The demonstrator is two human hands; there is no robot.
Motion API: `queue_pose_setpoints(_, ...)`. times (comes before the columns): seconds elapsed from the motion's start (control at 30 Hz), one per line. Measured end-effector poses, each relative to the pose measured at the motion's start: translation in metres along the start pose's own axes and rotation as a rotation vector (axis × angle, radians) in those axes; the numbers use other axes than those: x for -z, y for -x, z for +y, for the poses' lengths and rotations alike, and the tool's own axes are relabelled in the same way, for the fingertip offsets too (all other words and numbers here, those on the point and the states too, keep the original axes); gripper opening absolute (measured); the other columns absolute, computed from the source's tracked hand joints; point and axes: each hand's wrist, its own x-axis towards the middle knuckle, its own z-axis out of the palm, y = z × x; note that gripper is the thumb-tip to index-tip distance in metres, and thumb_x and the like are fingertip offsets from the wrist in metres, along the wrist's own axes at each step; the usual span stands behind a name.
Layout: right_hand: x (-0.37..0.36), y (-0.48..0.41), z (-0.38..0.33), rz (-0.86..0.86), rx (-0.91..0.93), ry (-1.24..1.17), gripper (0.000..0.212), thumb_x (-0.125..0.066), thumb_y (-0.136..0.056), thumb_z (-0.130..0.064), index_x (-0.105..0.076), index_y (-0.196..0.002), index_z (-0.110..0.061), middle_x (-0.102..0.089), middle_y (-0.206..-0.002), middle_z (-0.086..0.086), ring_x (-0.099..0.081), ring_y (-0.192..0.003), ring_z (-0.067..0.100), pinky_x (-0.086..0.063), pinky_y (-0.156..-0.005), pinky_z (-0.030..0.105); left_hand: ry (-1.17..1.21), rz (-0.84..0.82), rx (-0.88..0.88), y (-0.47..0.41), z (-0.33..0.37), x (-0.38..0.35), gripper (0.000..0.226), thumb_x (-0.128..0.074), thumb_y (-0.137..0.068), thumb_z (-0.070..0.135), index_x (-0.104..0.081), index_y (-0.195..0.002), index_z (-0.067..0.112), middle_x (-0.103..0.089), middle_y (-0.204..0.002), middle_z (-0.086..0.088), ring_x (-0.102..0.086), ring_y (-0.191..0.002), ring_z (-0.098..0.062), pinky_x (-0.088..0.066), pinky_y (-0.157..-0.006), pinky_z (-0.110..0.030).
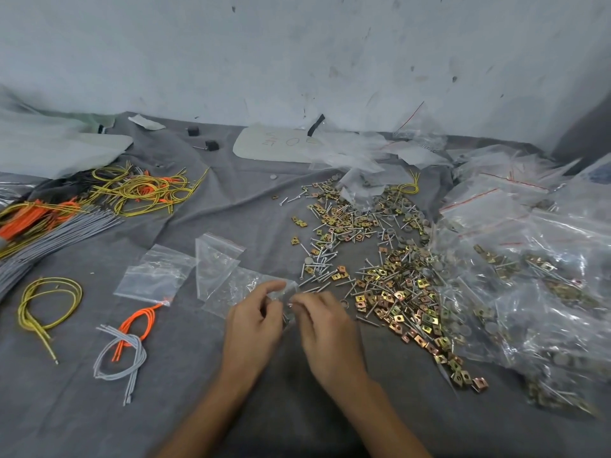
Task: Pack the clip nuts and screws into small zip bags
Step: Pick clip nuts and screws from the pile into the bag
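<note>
Wire takes up the ground far left of the hands: a fan of grey leads (49,239), a bunch of orange leads (29,219) and, beyond them, a tangle of yellow loops (142,190). Nearer on that side lie a single yellow wire loop (49,302) and a knotted bundle of grey and orange wires (129,345), all on the grey cloth (66,408) that covers the worktop. Just left of the hands and a little beyond them, two empty zip bags (155,272) lie flat, side by side.

The left hand (254,322) and right hand (325,325) meet at the middle, fingers curled, both pinching one end of a clear held bag (244,285). The rest of it trails away over the cloth beyond the left hand. Blur hides what is inside it and whether its mouth is sealed.

Directly right of the hands spreads the loose stock. Brass-coloured clip nuts (396,302) and silver screws (320,259) are mixed in a wide scatter that starts just beside the right hand and runs away from it, with small grey discs (403,223) among them at the far end. Beyond this scatter sit a pale card with writing (274,143) and a heap of crumpled clear plastic (347,150). Far right, a mound of filled bags (529,292) holds more nuts and screws, touching the edge of the loose pile.
</note>
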Motion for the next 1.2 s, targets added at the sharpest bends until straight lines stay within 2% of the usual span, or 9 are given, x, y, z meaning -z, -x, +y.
queue_pose_setpoints(0.17,-0.015,0.002,-0.011,-0.017,-0.016,-0.029,0.026,-0.053,-0.098,-0.016,-0.067,-0.12,-0.016,-0.063,-0.105,0.004,-0.06,-0.1,0.025,-0.049,-0.087,0.039,-0.041,0.006,-0.012,0.0,-0.001,0.0,0.037,-0.045,-0.078,0.038,-0.066,-0.108,0.043,-0.066,-0.063,0.007,-0.06,-0.055,-0.008,-0.044,-0.052,-0.015)
queue_pose_setpoints(0.33,-0.01,0.006,-0.01,0.072,-0.138,-0.208,0.015,-0.063,-0.095,-0.016,-0.061,-0.109,-0.021,-0.068,-0.103,-0.008,-0.064,-0.096,0.011,-0.052,-0.084,0.029,-0.026,-0.002,-0.008,0.0,0.0,0.0,0.037,-0.043,-0.077,0.037,-0.065,-0.106,0.047,-0.066,-0.064,0.005,-0.061,-0.055,-0.009,-0.046,-0.053,-0.018)
queue_pose_setpoints(0.43,-0.004,0.006,-0.012,0.092,-0.188,-0.236,0.012,-0.068,-0.093,-0.017,-0.063,-0.102,-0.022,-0.069,-0.096,-0.01,-0.063,-0.087,0.003,-0.045,-0.076,0.012,-0.01,0.0,-0.01,0.001,0.001,0.0,0.036,-0.042,-0.076,0.039,-0.064,-0.102,0.052,-0.065,-0.063,0.003,-0.061,-0.054,-0.01,-0.046,-0.052,-0.017)
queue_pose_setpoints(0.5,0.0,0.006,-0.014,0.111,-0.175,-0.258,0.009,-0.07,-0.092,-0.015,-0.068,-0.099,-0.019,-0.069,-0.093,-0.01,-0.064,-0.085,0.003,-0.043,-0.074,0.007,-0.001,-0.008,-0.009,0.001,0.001,0.0,0.037,-0.042,-0.076,0.039,-0.064,-0.103,0.052,-0.065,-0.062,0.002,-0.061,-0.054,-0.011,-0.047,-0.052,-0.018)
queue_pose_setpoints(0.63,0.005,0.006,-0.017,0.115,-0.112,-0.25,0.012,-0.07,-0.093,-0.014,-0.073,-0.103,-0.019,-0.072,-0.097,-0.011,-0.064,-0.09,0.001,-0.044,-0.077,0.007,-0.016,-0.012,-0.024,0.001,-0.002,0.0,0.039,-0.043,-0.077,0.037,-0.066,-0.108,0.044,-0.065,-0.061,0.004,-0.061,-0.053,-0.008,-0.044,-0.051,-0.013)
queue_pose_setpoints(0.8,0.002,0.005,-0.016,0.016,-0.152,-0.345,0.011,-0.065,-0.096,-0.012,-0.07,-0.104,-0.017,-0.073,-0.096,-0.009,-0.067,-0.09,0.003,-0.052,-0.081,0.023,-0.026,-0.003,-0.037,0.001,-0.003,-0.001,0.038,-0.045,-0.077,0.036,-0.066,-0.107,0.046,-0.064,-0.062,0.005,-0.059,-0.052,-0.007,-0.042,-0.05,-0.013)
queue_pose_setpoints(0.97,0.003,0.005,-0.012,0.059,-0.195,-0.282,0.007,-0.071,-0.092,-0.02,-0.071,-0.098,-0.024,-0.073,-0.089,-0.016,-0.064,-0.086,-0.005,-0.043,-0.071,0.005,-0.03,0.001,-0.027,0.0,-0.002,0.0,0.038,-0.044,-0.078,0.037,-0.064,-0.107,0.05,-0.064,-0.062,0.007,-0.061,-0.054,-0.009,-0.044,-0.051,-0.013)
queue_pose_setpoints(1.1,0.002,0.004,-0.014,-0.018,-0.111,-0.28,0.024,-0.063,-0.097,-0.016,-0.072,-0.117,-0.025,-0.073,-0.109,-0.016,-0.065,-0.1,-0.001,-0.05,-0.088,0.019,-0.041,-0.006,-0.013,0.0,-0.002,0.0,0.039,-0.043,-0.077,0.039,-0.066,-0.108,0.045,-0.065,-0.064,0.007,-0.062,-0.057,-0.009,-0.049,-0.056,-0.022)
queue_pose_setpoints(1.2,-0.001,0.006,-0.011,0.04,-0.076,-0.172,0.026,-0.061,-0.097,-0.021,-0.068,-0.12,-0.031,-0.071,-0.11,-0.019,-0.061,-0.102,0.0,-0.049,-0.087,0.019,-0.034,0.001,-0.02,0.001,-0.001,0.0,0.037,-0.043,-0.077,0.037,-0.066,-0.105,0.046,-0.066,-0.064,0.009,-0.063,-0.058,-0.005,-0.047,-0.055,-0.015)
